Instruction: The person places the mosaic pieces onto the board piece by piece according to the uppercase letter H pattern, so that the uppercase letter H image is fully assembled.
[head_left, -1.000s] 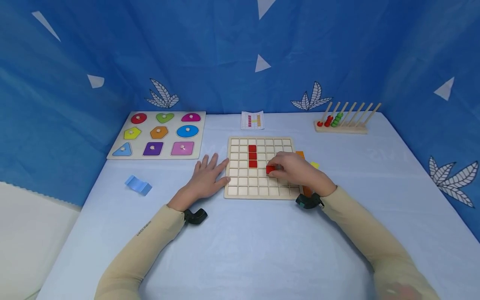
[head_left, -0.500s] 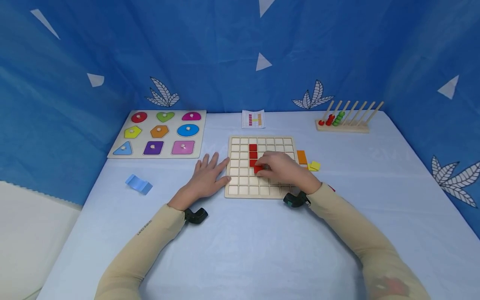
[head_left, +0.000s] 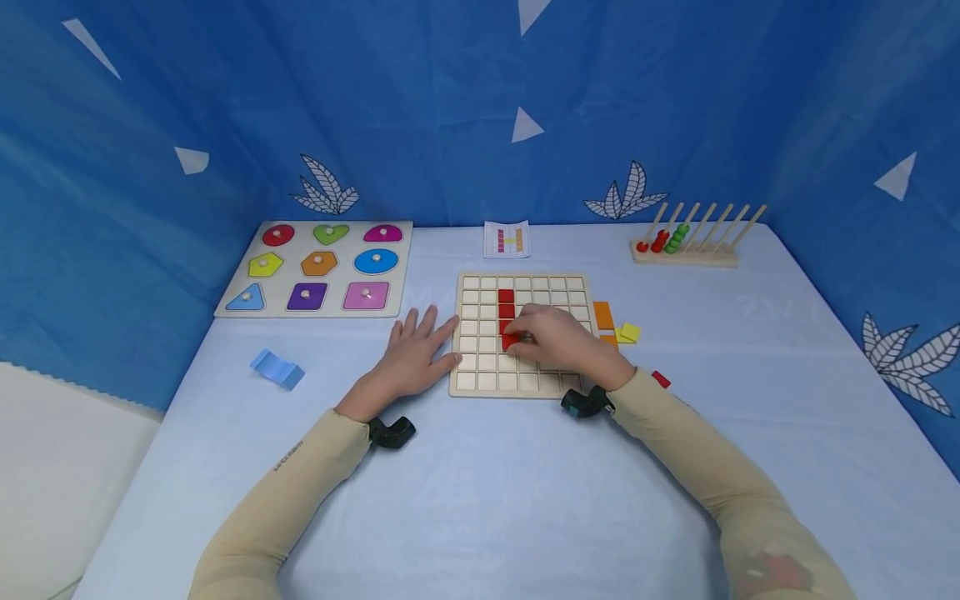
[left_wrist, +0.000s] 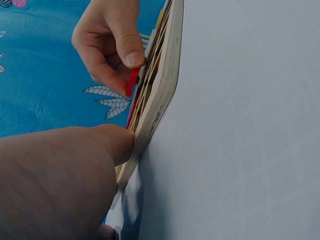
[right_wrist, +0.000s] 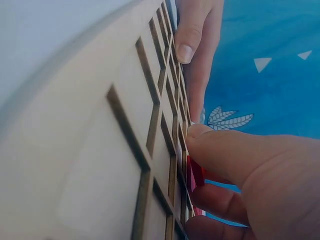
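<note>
A wooden grid board [head_left: 487, 381] lies on the table in the head view. Three red square tiles [head_left: 506, 311] form a column in its cells. My right hand [head_left: 561, 337] pinches another red tile [head_left: 509, 342] between thumb and fingers at the near end of that column. In the left wrist view this tile [left_wrist: 132, 82] is tilted, one edge close to the board. My left hand [head_left: 412, 360] lies with fingers spread, its thumb and fingertips touching the board's left edge. The right wrist view shows the pinching thumb [right_wrist: 215, 150] just above the grid.
Orange tiles [head_left: 603, 315], yellow tiles [head_left: 630, 333] and a red tile [head_left: 661, 379] lie right of the board. Behind it is a pattern card [head_left: 506, 240]. A shape puzzle [head_left: 397, 283] and a blue wavy piece [head_left: 277, 369] are left; a bead counter [head_left: 684, 258] stands back right.
My right hand has moved left across the board with the pinched red tile, from right of the column to its near end. The left hand has stayed in place.
</note>
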